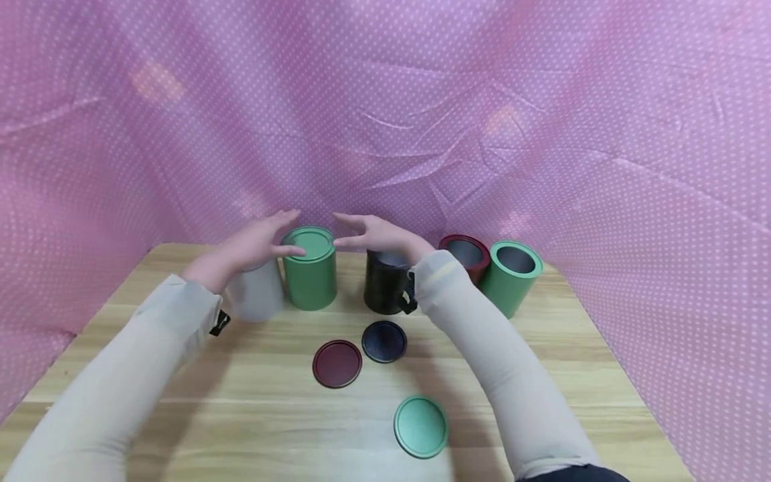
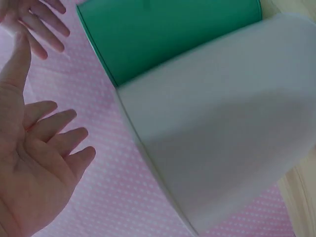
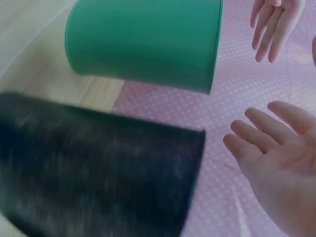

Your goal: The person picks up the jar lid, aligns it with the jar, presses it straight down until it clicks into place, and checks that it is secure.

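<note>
The left hand [image 1: 241, 246] and the right hand [image 1: 383, 235] are both released and hold nothing. They hover at the two sides of the top of a green cylindrical can [image 1: 310, 282], which stands upright near the back of the wooden table [image 1: 253, 408] with its flat green lid [image 1: 314, 244] on. A white cylindrical can [image 1: 259, 294] stands below the left hand, just beside the green one; a black cylindrical can [image 1: 382, 289] stands below the right hand. Further right are a dark red cylindrical can [image 1: 478, 266] and a second green cylindrical can [image 1: 504, 289], their dark insides visible. Nearer the person lie a dark red round lid [image 1: 337, 364], a black round lid [image 1: 384, 341] and a light green round lid [image 1: 421, 427].
</note>
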{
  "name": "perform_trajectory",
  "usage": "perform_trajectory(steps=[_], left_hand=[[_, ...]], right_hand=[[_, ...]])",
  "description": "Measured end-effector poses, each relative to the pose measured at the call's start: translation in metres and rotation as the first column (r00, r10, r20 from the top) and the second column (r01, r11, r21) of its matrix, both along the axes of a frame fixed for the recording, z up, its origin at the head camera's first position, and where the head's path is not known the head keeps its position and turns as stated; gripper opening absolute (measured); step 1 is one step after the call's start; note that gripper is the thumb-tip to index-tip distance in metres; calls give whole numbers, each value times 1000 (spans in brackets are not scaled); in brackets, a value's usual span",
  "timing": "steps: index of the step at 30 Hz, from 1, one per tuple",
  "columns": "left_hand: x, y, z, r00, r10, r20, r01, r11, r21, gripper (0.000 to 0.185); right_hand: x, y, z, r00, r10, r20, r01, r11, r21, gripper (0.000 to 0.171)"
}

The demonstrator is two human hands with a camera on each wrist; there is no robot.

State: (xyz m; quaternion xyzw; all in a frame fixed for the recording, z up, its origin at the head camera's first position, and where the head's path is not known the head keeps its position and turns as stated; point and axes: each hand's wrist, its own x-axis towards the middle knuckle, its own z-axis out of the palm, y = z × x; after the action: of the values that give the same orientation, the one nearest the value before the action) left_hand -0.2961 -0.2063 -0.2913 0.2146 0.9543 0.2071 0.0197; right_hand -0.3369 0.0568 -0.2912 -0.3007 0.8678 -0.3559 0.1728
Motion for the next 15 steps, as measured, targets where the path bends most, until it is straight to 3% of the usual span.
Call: perform_trajectory(steps=[4,8,15], left_hand=[[12,17,1,997,-38,-60,38,999,8,89],[26,33,-4,989,-59,-135,59,998,-3,85],[65,64,-28,981,-53,-189,53,999,-5,87]], right_hand=[[13,20,5,995,20,-94,-10,995,100,74],[28,42,6,978,36,-204,-1,985,170,76],[71,78,-1,941,38,-337,-1,994,108,77]])
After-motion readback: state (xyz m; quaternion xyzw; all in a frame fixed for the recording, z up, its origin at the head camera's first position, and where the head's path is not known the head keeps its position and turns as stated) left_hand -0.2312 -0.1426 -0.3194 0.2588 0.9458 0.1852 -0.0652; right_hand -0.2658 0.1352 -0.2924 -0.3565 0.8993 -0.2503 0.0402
